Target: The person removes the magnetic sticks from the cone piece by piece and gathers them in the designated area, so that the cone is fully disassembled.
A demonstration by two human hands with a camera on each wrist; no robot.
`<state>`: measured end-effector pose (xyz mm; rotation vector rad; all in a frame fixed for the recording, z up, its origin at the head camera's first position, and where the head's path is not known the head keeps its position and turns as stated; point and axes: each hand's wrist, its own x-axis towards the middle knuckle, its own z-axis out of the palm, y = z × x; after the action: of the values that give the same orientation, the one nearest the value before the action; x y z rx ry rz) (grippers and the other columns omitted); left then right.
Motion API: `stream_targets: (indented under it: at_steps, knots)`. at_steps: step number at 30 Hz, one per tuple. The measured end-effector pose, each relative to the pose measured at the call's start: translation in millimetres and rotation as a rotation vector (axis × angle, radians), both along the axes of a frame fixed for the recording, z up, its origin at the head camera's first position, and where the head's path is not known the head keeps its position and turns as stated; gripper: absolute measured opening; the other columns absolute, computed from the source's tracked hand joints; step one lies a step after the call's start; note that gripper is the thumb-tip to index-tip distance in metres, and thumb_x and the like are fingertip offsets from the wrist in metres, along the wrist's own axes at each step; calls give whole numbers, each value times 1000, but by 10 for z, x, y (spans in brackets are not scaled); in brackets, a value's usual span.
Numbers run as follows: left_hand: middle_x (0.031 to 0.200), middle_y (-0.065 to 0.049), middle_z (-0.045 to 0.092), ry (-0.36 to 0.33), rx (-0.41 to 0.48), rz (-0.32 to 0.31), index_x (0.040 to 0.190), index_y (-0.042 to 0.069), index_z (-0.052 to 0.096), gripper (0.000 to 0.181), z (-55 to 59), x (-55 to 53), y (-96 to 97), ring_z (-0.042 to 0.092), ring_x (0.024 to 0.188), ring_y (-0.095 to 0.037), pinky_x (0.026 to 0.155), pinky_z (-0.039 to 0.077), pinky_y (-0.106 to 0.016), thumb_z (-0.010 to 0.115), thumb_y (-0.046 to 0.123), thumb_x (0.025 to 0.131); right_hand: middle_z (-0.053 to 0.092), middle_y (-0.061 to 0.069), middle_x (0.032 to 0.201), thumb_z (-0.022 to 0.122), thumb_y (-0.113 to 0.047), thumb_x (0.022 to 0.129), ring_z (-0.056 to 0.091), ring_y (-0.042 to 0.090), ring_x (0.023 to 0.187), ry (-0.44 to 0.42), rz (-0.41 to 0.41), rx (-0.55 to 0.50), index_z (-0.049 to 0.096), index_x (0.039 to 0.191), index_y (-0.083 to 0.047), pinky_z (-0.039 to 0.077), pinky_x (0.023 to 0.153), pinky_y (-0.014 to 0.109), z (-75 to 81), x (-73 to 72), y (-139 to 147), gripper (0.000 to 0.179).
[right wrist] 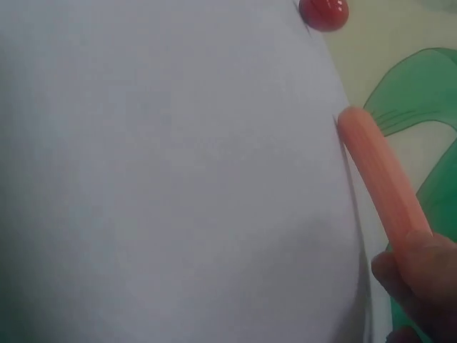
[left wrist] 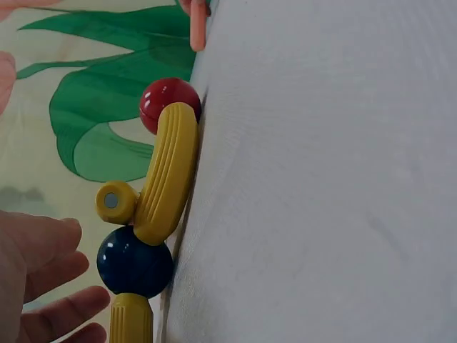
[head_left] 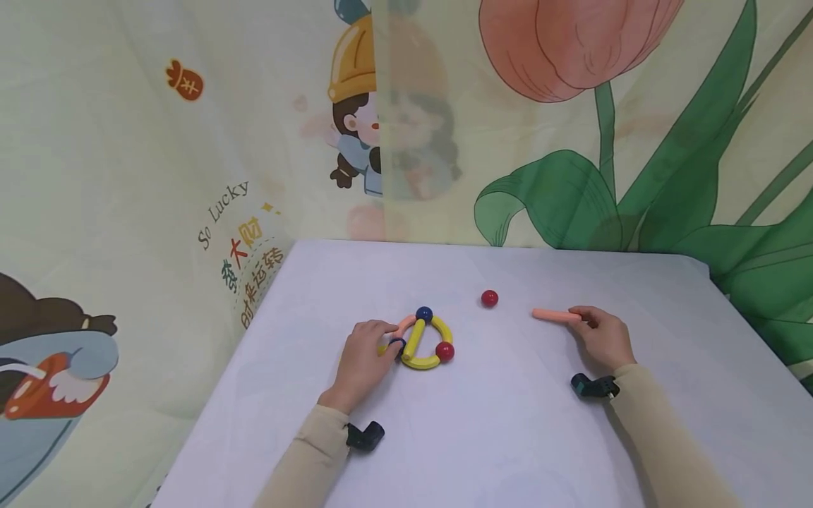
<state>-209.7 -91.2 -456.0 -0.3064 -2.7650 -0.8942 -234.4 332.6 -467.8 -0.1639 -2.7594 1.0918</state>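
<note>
My left hand is at the left side of a ring of toy rods and balls, its fingers extended beside a blue ball. The ring has yellow curved rods, a pink curved rod, another blue ball at the top and a red ball at the right. A straight yellow rod runs down from the top ball across the ring. Over to the right, my right hand pinches one end of a straight pink rod, whose free end points left.
A loose red ball lies between the ring and the pink rod, farther back. The white table meets a printed cloth backdrop behind. Each wrist carries a small black camera.
</note>
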Motion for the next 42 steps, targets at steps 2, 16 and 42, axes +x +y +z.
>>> stream_targets:
  at_steps: [2, 16, 42]
  knots:
    - [117, -1, 65, -7, 11, 12, 116, 13, 70, 28, -33, 0, -32, 52, 117, -23, 101, 42, -42, 71, 26, 90, 60, 25, 119, 54, -21, 101, 50, 37, 101, -10, 10, 33, 59, 128, 1, 43, 85, 51, 4, -72, 27, 35]
    - [121, -1, 63, -78, 82, 9, 116, 15, 69, 27, -118, 3, -53, 52, 119, -23, 102, 42, -43, 70, 27, 91, 56, 29, 120, 56, -15, 100, 49, 43, 106, -90, -23, 107, 61, 125, -1, 41, 91, 59, 5, -341, 211, 30]
    - [117, 0, 65, -96, 18, 12, 121, 15, 67, 32, -142, 4, -76, 58, 110, -19, 94, 47, -37, 69, 27, 92, 52, 30, 117, 54, -13, 98, 49, 42, 101, -34, -145, 76, 49, 136, 7, 43, 79, 50, 49, -282, 77, 43]
